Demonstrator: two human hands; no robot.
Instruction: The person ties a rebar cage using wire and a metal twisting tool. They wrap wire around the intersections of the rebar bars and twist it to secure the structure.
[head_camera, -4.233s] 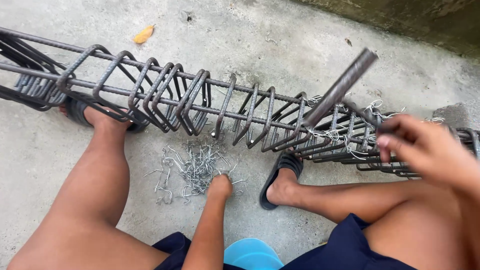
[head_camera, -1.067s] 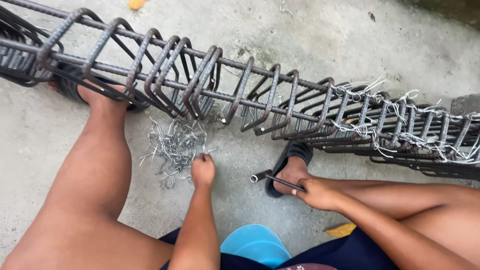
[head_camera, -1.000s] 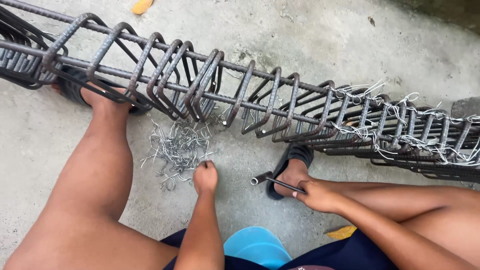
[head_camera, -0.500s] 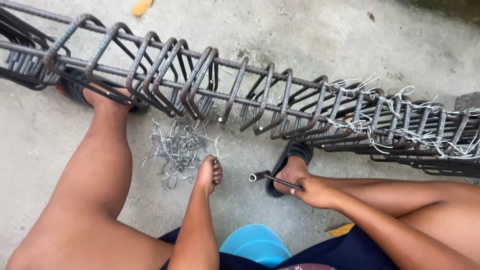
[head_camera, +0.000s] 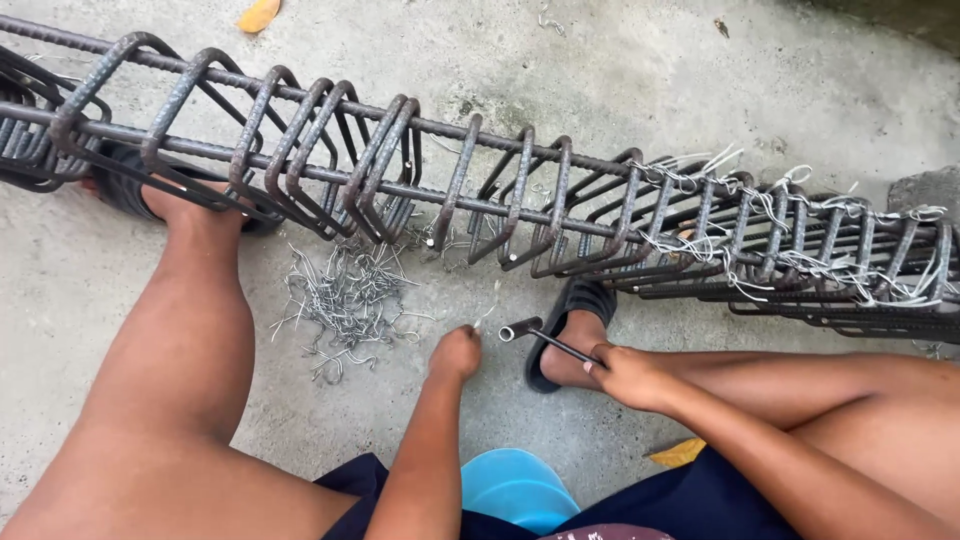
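Observation:
A long cage of steel bars with bent stirrups (head_camera: 480, 190) lies across the concrete in front of me, its right part bound with thin wire ties (head_camera: 760, 215). A loose heap of short bent tie wires (head_camera: 345, 300) sits on the ground between my legs. My left hand (head_camera: 456, 353) is closed just right of the heap and pinches a thin tie wire that sticks up from its fingers. My right hand (head_camera: 630, 375) grips a dark metal twisting tool (head_camera: 545, 338) whose tubular tip points left, close to my left hand.
My left foot in a dark sandal (head_camera: 135, 190) rests under the cage; my right foot in a sandal (head_camera: 575, 330) is beside the tool. A blue stool (head_camera: 515, 490) is under me. A grey stone (head_camera: 925, 190) and a yellow leaf (head_camera: 258, 14) lie on the concrete.
My right hand lowered from the cage's right end to the ground with the tool. My left hand drew back from the wire heap to the right, holding a wire.

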